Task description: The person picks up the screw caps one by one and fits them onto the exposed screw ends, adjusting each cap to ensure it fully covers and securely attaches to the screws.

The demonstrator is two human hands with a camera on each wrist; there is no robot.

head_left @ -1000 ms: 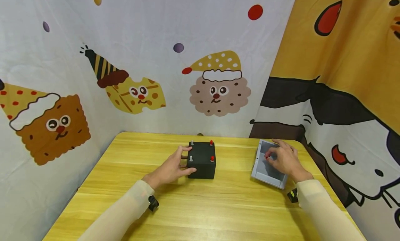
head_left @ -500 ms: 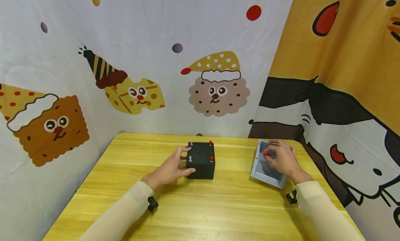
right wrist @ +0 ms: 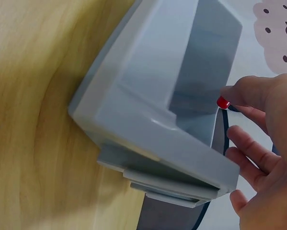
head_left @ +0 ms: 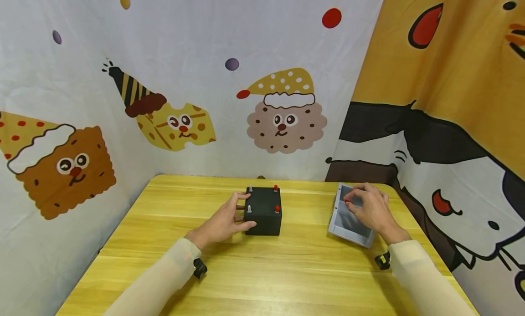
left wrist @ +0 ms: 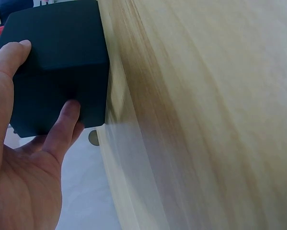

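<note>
A black box stands on the table, with bare metal posts at its left corners and red caps at its right corners. My left hand grips the box's left side between thumb and fingers; in the left wrist view the fingertips press on one face. Over the grey bin on the right, my right hand pinches a small red cap between thumb and index finger. Its other fingers are loosely bent. Part of the bin's inside is hidden behind this hand.
The wood-grain table spreads under both arms. A printed cloth hangs behind the table's back edge and along its sides. Between box and bin lies a stretch of bare tabletop. The bin sits close to the table's right edge.
The red cap in my right hand has risen slightly and shifted a little to the left. My left hand keeps its grip on the box, which has stayed in place.
</note>
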